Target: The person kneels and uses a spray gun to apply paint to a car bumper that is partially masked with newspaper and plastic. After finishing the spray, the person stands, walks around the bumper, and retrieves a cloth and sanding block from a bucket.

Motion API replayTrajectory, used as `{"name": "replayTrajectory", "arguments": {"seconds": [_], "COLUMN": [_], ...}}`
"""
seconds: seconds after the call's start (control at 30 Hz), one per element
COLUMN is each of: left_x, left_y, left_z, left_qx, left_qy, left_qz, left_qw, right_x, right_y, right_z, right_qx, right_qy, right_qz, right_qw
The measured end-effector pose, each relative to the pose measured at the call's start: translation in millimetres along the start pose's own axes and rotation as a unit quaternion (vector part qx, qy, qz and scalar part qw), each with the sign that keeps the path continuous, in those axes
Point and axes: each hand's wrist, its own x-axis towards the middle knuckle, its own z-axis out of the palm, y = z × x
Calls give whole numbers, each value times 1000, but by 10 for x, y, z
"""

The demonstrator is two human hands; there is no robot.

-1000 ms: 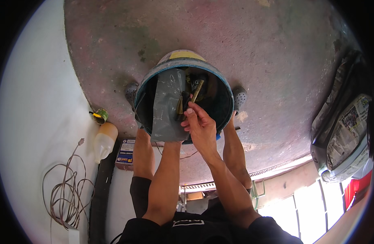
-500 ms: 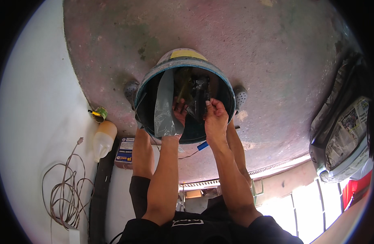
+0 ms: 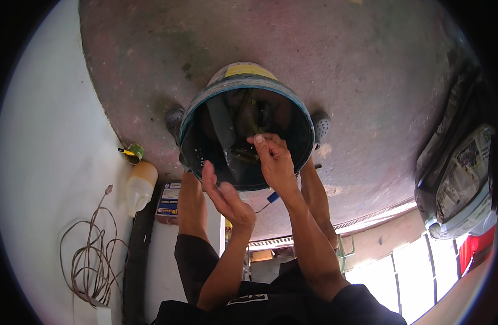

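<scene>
A bucket (image 3: 243,86) with a blue rim stands on the floor between my feet, its mouth toward me. Inside, a grey sheet-like piece (image 3: 221,122) leans at a slant, and dim dark and greenish-brown bits (image 3: 248,114) lie beside it, too shadowed to name. My left hand (image 3: 228,203) is just outside the near rim, fingers spread and holding nothing. Over the bucket's mouth, my right hand (image 3: 274,161) has its thumb and curled fingers pressed together; anything between them is hidden.
Along the left wall are a small green can (image 3: 133,154), a plastic jug (image 3: 140,187) of amber liquid, a coiled cord (image 3: 92,260) and a printed box (image 3: 168,201). Grey clogs (image 3: 321,127) flank the bucket. A newspaper-covered object (image 3: 463,173) stands at right.
My left hand has come out of the bucket toward me and opened. The grey piece now sits deeper in it. The black piece by my right hand is no longer held up.
</scene>
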Motion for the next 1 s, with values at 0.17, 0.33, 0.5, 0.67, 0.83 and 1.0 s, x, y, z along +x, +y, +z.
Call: {"name": "replayTrajectory", "arguments": {"seconds": [0.17,0.33,0.5,0.67,0.83,1.0], "left_x": [82,672,885,771,737,714], "left_y": [-2,-709,-635,-503,-470,-504], "left_z": [212,756,638,438,391,375], "left_qx": [55,107,-172,-183,-153,-127], "left_qy": [-251,-204,-271,-219,-208,-195], "left_qz": [33,-168,-303,-315,-266,-269], "left_qw": [966,958,897,905,929,935], "right_x": [488,820,492,248,228,201], "right_y": [151,417,76,-121,24,52], "right_z": [30,209,227,140,113,104], "right_qx": [-3,18,145,351,370,366], "right_qy": [120,45,59,59,54,39], "right_qz": [145,26,184,197,194,193], "right_qw": [982,998,970,913,907,910]}}
